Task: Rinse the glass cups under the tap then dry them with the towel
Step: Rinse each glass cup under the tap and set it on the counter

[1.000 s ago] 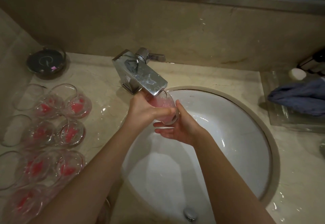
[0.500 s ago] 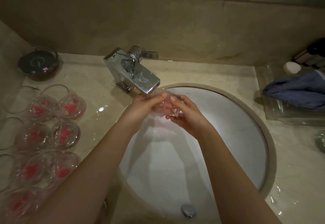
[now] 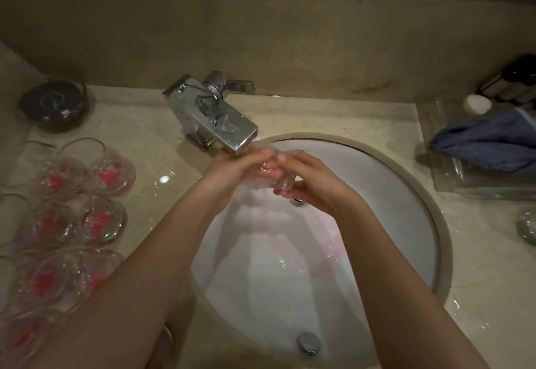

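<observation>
A: Any brand or lettering you could read?

B: None. The dark round dish (image 3: 53,103) at the counter's back left corner had a pale swirl on it, too blurred to read as writing.

A: Then go from the biggest thing down.

B: The beige marble counter (image 3: 333,116) was wet and carried a white oval sink (image 3: 391,194), with pinkish water running down the bowl. The square chrome tap (image 3: 211,116) reached over the sink's back left rim. On the right, a blue-grey towel (image 3: 487,142) lay bunched on a clear tray (image 3: 452,177). On the left stood a cluster of glass cups (image 3: 66,218) with red-pink residue in their bottoms, well apart from the hands.

A: And the one being rinsed?

B: A small glass cup (image 3: 275,173) was tilted just under the tap's spout, above the sink, between both hands. The left hand (image 3: 232,168) had its fingers curled round the cup's left side. The right hand (image 3: 313,183) gripped it from the right, fingers (image 3: 285,157) over the top and thumb beneath the clear base.
</observation>
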Available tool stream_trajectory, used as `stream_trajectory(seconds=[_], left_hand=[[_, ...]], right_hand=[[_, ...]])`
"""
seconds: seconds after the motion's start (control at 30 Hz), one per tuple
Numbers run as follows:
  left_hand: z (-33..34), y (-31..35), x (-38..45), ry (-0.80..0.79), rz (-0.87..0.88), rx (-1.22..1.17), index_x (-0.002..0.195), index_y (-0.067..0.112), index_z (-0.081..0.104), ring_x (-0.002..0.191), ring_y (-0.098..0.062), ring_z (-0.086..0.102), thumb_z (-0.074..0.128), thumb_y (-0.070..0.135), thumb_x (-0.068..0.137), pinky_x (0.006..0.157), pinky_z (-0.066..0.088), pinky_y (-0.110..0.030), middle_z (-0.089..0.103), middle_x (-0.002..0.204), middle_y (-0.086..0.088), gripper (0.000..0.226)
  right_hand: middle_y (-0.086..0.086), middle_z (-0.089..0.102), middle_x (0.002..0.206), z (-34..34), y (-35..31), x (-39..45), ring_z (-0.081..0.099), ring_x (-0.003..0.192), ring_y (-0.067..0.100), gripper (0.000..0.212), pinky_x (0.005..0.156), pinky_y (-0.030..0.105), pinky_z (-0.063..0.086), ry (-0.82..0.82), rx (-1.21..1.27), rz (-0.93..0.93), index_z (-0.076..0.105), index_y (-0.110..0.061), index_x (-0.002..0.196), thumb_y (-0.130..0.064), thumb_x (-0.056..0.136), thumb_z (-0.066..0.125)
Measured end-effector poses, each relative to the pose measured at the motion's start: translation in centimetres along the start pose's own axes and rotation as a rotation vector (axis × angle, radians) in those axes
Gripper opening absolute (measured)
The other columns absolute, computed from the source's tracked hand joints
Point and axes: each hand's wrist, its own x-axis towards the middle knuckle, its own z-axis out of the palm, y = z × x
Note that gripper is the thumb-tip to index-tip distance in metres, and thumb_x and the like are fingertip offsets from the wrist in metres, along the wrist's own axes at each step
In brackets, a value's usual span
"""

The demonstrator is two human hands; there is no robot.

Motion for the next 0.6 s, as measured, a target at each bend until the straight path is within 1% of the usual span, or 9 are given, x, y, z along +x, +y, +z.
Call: stream_trajectory(seconds=[0.07,0.1,0.13,0.23,0.3,0.37,0.43,0.5,0.6], left_hand=[[0.2,0.0,0.0,0.056,-0.032,-0.020,0.109,-0.001,0.069,0.090,-0.031,0.070,0.076,0.014,0.075,0.085,0.056,-0.045,0.072,0.103,-0.020,0.037],[0.3,-0.1,0.0,0.062,-0.010,-0.033,0.103,0.003,0.072,0.086,-0.029,0.071,0.074,0.011,0.078,0.083,0.057,-0.043,0.073,0.099,-0.019,0.026],[0.2,-0.2,0.0,0.045,0.007,-0.007,0.090,0.012,0.077,0.079,-0.025,0.071,0.071,0.004,0.083,0.080,0.058,-0.039,0.074,0.091,-0.014,0.012],[0.6,-0.1,-0.5,-0.051,0.059,0.047,0.066,0.032,0.079,0.067,-0.018,0.071,0.063,-0.004,0.088,0.080,0.059,-0.034,0.075,0.077,-0.004,0.045],[0.9,0.2,-0.7,-0.062,0.087,0.053,0.065,0.039,0.077,0.069,-0.015,0.070,0.064,-0.002,0.088,0.086,0.056,-0.037,0.075,0.075,0.000,0.049],[0.9,0.6,-0.5,-0.052,0.107,0.046,0.065,0.033,0.078,0.069,-0.013,0.070,0.064,-0.001,0.089,0.077,0.058,-0.031,0.075,0.075,0.002,0.044],[0.8,0.8,-0.3,-0.048,0.112,0.037,0.072,0.018,0.077,0.073,-0.015,0.071,0.063,-0.002,0.090,0.068,0.057,-0.025,0.075,0.079,-0.003,0.030],[0.5,0.9,-0.2,-0.042,0.115,0.045,0.072,0.018,0.076,0.077,-0.013,0.071,0.064,-0.004,0.088,0.069,0.055,-0.022,0.075,0.080,-0.001,0.030],[0.5,0.6,-0.1,-0.126,0.116,0.107,0.081,0.014,0.076,0.079,-0.016,0.072,0.069,0.002,0.081,0.076,0.056,-0.025,0.075,0.082,-0.002,0.013]], right_hand=[[0.004,0.062,0.103,-0.3,0.7,0.2,0.065,0.085,0.019,0.028,0.067,0.026,0.055,0.027,0.027,-0.081,0.059,-0.018,0.109,-0.009,0.086,0.071],[0.003,0.061,0.107,-0.3,0.7,0.2,0.066,0.088,0.018,0.034,0.070,0.028,0.056,0.038,0.051,-0.091,0.058,-0.018,0.111,-0.009,0.083,0.073],[0.004,0.062,0.110,-0.3,0.8,0.2,0.067,0.091,0.019,0.036,0.074,0.030,0.058,0.033,0.084,-0.078,0.058,-0.016,0.114,-0.016,0.082,0.074],[0.016,0.063,0.109,0.3,0.2,-0.3,0.069,0.086,0.027,0.057,0.069,0.033,0.061,-0.010,0.218,0.131,0.060,-0.007,0.123,-0.054,0.089,0.054],[0.020,0.061,0.099,0.6,0.0,-0.4,0.067,0.068,0.023,0.059,0.056,0.025,0.057,-0.006,0.243,0.188,0.059,-0.004,0.122,-0.055,0.097,0.043],[0.021,0.059,0.093,0.5,0.2,-0.4,0.066,0.063,0.020,0.041,0.054,0.021,0.054,0.005,0.228,0.120,0.059,-0.006,0.116,-0.042,0.100,0.047],[0.018,0.062,0.100,0.2,0.6,-0.4,0.068,0.077,0.024,0.022,0.067,0.024,0.058,-0.003,0.224,0.011,0.056,-0.010,0.115,-0.024,0.097,0.056],[0.007,0.068,0.102,-0.1,0.8,-0.5,0.069,0.085,0.023,0.021,0.077,0.027,0.059,0.014,0.268,-0.053,0.055,-0.013,0.114,-0.013,0.094,0.060],[0.009,0.070,0.103,-0.3,0.6,-0.5,0.071,0.086,0.022,0.041,0.071,0.029,0.060,-0.018,0.322,0.049,0.062,-0.013,0.117,-0.042,0.089,0.058]])
